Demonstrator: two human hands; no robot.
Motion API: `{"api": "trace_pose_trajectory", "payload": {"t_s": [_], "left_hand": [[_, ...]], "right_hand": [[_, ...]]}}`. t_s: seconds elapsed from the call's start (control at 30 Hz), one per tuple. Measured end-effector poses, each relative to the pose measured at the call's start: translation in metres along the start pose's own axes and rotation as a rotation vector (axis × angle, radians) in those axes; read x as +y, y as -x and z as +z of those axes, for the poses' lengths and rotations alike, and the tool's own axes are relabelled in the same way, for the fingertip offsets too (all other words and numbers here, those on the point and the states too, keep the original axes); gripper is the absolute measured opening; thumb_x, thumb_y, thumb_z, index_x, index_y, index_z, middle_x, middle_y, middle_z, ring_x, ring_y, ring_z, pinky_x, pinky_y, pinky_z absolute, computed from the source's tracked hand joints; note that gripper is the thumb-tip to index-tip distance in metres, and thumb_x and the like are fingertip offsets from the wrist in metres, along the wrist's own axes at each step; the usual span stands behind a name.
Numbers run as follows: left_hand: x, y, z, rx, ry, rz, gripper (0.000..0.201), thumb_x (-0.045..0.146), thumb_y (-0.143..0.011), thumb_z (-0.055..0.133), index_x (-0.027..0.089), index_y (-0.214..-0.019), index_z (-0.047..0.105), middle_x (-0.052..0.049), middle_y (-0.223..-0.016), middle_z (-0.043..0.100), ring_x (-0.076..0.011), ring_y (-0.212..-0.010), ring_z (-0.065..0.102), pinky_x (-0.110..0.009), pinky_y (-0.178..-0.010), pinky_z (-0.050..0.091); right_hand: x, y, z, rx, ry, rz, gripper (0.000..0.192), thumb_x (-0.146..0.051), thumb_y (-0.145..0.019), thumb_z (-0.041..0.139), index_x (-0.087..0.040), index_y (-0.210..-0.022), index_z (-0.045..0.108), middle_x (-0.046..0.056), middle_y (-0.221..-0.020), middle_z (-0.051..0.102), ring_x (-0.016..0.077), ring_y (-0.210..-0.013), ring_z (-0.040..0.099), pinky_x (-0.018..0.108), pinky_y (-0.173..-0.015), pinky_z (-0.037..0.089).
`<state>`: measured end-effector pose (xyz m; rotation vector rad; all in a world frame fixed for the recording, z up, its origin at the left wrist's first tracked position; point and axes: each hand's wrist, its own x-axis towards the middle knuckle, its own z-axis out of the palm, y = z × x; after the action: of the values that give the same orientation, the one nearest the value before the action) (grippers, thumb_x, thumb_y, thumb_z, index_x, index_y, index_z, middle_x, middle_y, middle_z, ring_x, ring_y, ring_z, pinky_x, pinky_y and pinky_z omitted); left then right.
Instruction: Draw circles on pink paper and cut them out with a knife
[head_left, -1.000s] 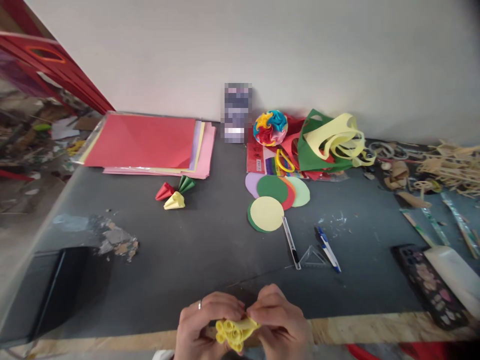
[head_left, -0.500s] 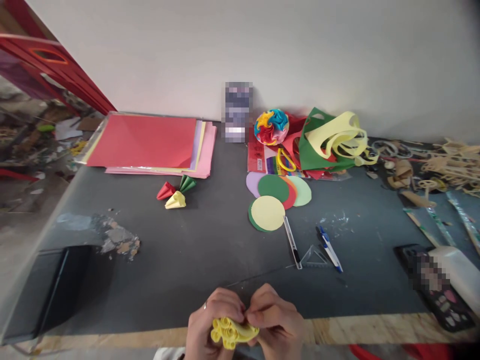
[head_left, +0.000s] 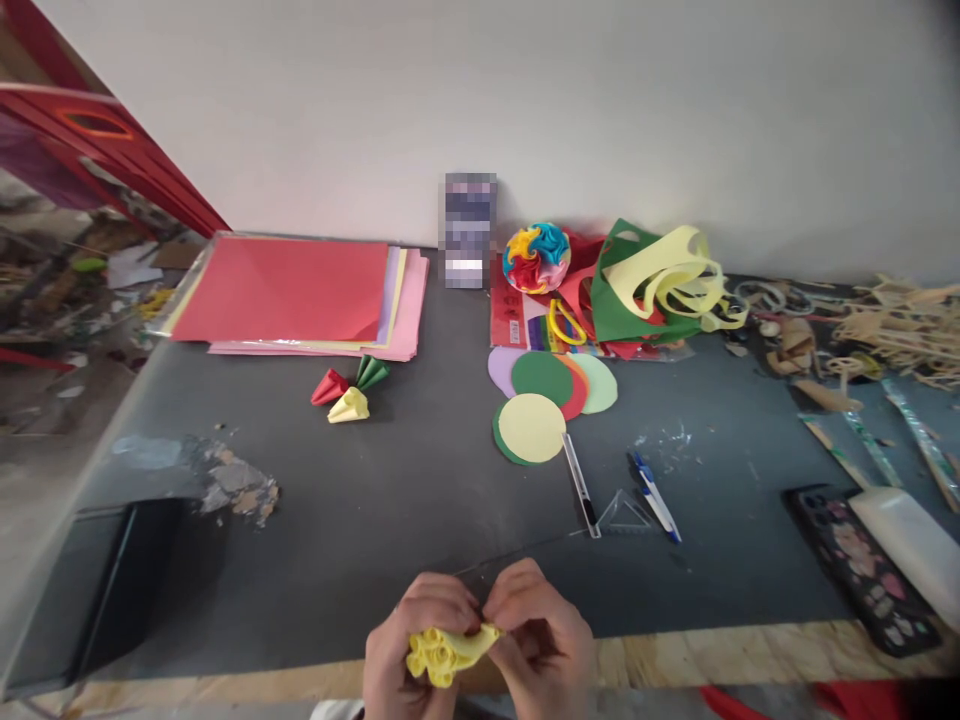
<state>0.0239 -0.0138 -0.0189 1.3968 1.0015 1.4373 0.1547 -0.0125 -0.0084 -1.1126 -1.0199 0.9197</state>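
Observation:
A bundle of rolled yellow paper (head_left: 442, 655) is between my two hands at the table's front edge, its curled ends showing as small rings. My left hand (head_left: 401, 640) wraps round the bundle from the left. With bent fingers, my right hand (head_left: 544, 640) pinches its right end, where the paper tapers; the fingertips partly cover it. Further in lie folded paper cones, one red (head_left: 328, 387), one green (head_left: 371, 372) and one yellow (head_left: 349, 405). Paper circles are nearer the middle, with a pale yellow circle (head_left: 531, 428) on a green one.
A utility knife (head_left: 581, 485), a clear set square (head_left: 626, 512) and a blue-white pen (head_left: 657, 498) lie right of centre. Coloured paper sheets (head_left: 285, 290) are at back left, a multicoloured paper ball (head_left: 537, 258) by the wall. A phone (head_left: 862, 570) lies at right, a black case (head_left: 90, 590) at left.
The yellow bundle and both hands sit slightly further left in view, and the bundle has turned a little. My hands keep their grip. The whole view has shifted slightly.

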Motion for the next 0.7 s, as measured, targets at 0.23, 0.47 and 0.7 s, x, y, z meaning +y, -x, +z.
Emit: {"api": "trace_pose_trajectory", "payload": {"t_s": [0.23, 0.47, 0.7], "left_hand": [[0.003, 0.000, -0.001, 0.008, 0.009, -0.063, 0.018, 0.037, -0.091, 0.067, 0.024, -0.103, 0.065, -0.003, -0.079, 0.069, -0.0189, -0.076, 0.067, -0.030, -0.064, 0.058], [-0.001, 0.009, 0.003, 0.082, 0.010, -0.049, 0.018, 0.033, -0.088, 0.069, 0.026, -0.104, 0.063, -0.003, -0.076, 0.068, -0.0209, -0.075, 0.067, -0.032, -0.063, 0.057], [-0.004, 0.015, 0.005, 0.122, -0.004, 0.037, 0.024, 0.023, -0.084, 0.072, 0.026, -0.106, 0.063, -0.001, -0.077, 0.070, -0.0212, -0.075, 0.069, -0.035, -0.069, 0.059]], "right_hand": [[-0.001, -0.003, -0.008, -0.122, 0.009, -0.004, 0.011, -0.028, -0.091, 0.076, -0.033, -0.100, 0.079, 0.005, -0.066, 0.071, 0.0177, -0.063, 0.067, 0.033, -0.048, 0.048], [0.007, -0.001, -0.012, -0.136, 0.012, -0.024, 0.008, -0.027, -0.090, 0.077, -0.034, -0.091, 0.080, 0.005, -0.065, 0.070, 0.0171, -0.062, 0.064, 0.034, -0.048, 0.046], [0.002, 0.000, -0.007, -0.035, 0.030, 0.001, 0.008, -0.037, -0.084, 0.083, -0.034, -0.079, 0.077, 0.001, -0.062, 0.068, 0.0190, -0.059, 0.064, 0.034, -0.049, 0.047]]}}
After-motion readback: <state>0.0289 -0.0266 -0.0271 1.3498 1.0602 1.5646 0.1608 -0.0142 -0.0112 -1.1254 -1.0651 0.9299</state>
